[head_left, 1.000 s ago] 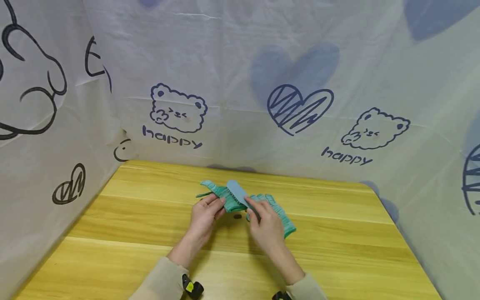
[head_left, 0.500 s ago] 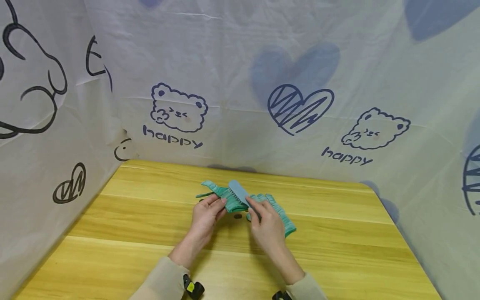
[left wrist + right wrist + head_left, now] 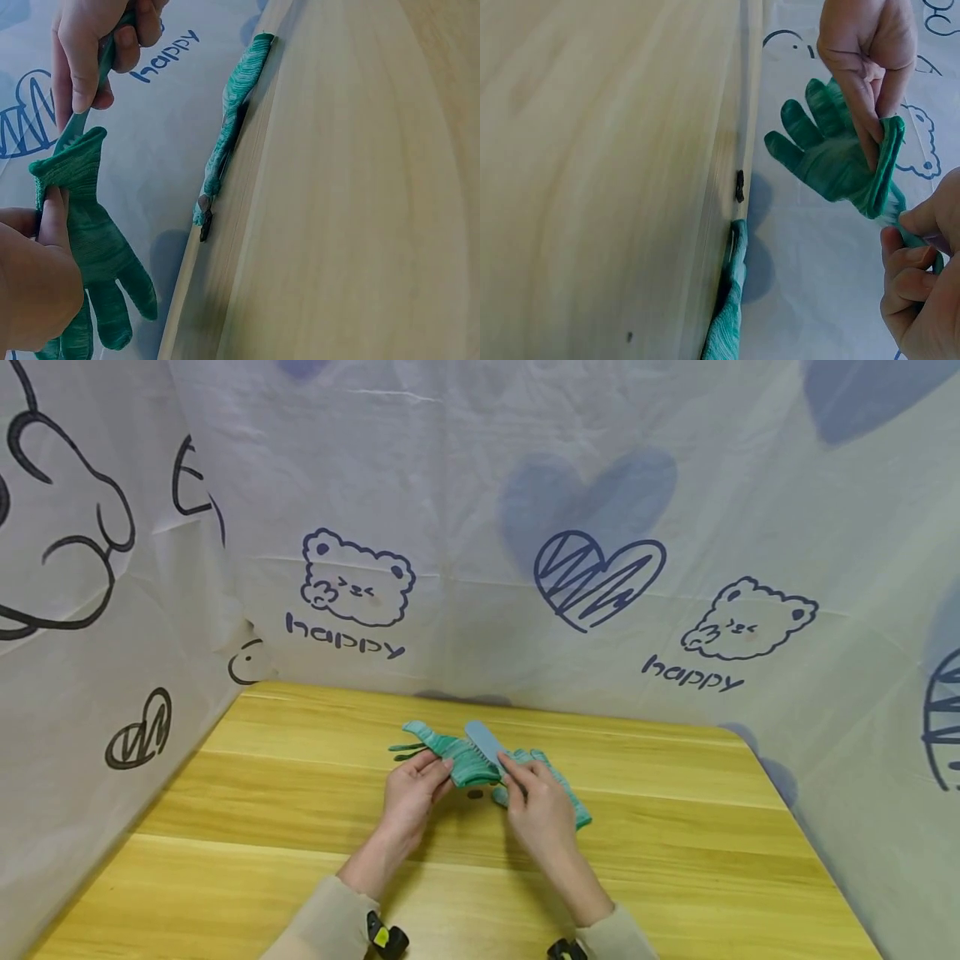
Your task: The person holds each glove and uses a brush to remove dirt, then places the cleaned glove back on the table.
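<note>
My left hand (image 3: 411, 793) pinches a green knitted glove (image 3: 457, 758) near its cuff, holding it above the table. In the left wrist view its glove fingers hang down past my hand. My right hand (image 3: 542, 806) grips the handle of a light blue brush (image 3: 485, 742). Its bristles face the raised glove near the cuff and seem to touch it. A second green glove (image 3: 581, 812) lies on the table, partly behind my right hand. From the right wrist view, the raised glove (image 3: 832, 157) shows spread fingers, and the brush is mostly hidden in my right hand.
The wooden table (image 3: 300, 827) spreads out beneath both hands. A small dark thing (image 3: 475, 794) lies on it between them. White cloth (image 3: 465, 527) printed with hearts and bears stands behind and at the sides.
The brush and my right hand have shifted slightly to the right along the raised glove, towards its cuff. My left hand stays nearly in place. The glove on the table has not moved.
</note>
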`<move>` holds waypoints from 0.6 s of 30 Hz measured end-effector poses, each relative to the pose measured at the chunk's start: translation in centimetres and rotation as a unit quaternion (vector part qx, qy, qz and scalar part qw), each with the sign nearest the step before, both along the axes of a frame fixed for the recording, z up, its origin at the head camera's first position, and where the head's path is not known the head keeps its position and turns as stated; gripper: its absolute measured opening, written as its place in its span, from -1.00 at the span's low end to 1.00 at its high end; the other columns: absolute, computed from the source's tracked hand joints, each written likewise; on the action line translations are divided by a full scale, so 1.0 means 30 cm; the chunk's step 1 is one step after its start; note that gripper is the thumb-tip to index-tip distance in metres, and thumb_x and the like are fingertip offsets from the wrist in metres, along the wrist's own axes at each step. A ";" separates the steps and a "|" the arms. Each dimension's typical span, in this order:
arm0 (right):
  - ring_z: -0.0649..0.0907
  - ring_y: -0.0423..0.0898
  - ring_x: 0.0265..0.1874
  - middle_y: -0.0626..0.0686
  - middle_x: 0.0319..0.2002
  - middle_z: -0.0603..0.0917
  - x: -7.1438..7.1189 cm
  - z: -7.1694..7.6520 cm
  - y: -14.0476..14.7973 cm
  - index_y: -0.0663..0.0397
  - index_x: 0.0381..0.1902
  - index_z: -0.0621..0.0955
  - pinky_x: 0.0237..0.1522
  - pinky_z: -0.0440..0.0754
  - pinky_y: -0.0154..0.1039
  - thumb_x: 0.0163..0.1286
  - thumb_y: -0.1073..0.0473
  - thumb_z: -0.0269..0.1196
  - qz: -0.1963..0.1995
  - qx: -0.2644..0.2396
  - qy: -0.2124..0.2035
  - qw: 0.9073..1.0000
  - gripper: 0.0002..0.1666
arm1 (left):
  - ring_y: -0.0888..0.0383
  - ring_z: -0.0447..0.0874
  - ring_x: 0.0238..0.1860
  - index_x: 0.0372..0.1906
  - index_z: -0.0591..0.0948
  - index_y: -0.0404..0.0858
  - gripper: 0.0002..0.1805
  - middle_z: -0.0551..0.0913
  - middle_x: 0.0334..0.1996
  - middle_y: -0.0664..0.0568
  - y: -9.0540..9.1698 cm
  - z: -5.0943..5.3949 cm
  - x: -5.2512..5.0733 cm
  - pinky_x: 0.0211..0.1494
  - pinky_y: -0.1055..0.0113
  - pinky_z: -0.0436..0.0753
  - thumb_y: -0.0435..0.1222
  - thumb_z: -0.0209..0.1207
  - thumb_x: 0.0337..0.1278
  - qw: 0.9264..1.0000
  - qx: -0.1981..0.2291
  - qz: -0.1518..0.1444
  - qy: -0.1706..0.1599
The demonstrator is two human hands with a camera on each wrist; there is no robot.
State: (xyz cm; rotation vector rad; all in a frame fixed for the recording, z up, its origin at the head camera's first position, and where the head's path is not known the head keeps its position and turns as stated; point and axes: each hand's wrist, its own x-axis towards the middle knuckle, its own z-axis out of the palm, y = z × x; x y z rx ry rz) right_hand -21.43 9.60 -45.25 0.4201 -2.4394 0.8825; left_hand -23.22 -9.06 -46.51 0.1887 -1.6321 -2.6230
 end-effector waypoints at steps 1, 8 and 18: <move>0.44 -0.26 -0.58 0.02 -0.26 0.70 0.000 0.000 0.001 -0.01 0.21 0.74 -0.67 0.36 -0.40 0.43 0.26 0.37 -0.004 0.007 0.002 1.000 -0.60 | 0.30 0.76 -0.13 0.28 0.49 -0.66 -0.58 0.75 0.01 -0.24 0.000 -0.001 0.000 -0.03 0.44 0.74 -0.56 0.15 0.41 1.000 -0.002 -0.001 0.001; 0.44 -0.24 -0.60 0.00 -0.27 0.67 -0.006 -0.004 0.006 -0.04 0.21 0.75 -0.70 0.35 -0.40 0.44 0.24 0.36 -0.026 0.034 0.013 0.999 -0.60 | 0.31 0.76 -0.16 0.26 0.50 -0.67 -0.60 0.77 -0.04 -0.19 0.000 -0.003 -0.002 -0.07 0.46 0.74 -0.56 0.15 0.41 1.000 0.001 0.002 0.001; 0.44 -0.21 -0.56 0.11 -0.27 0.69 -0.019 0.019 0.035 0.09 0.19 0.74 -0.61 0.41 -0.37 0.42 0.32 0.36 -0.001 -0.025 0.024 0.999 -0.61 | 0.36 0.74 -0.21 0.28 0.49 -0.65 -0.58 0.77 -0.06 -0.11 -0.012 0.010 0.000 -0.16 0.52 0.71 -0.53 0.16 0.42 1.000 -0.014 -0.003 0.000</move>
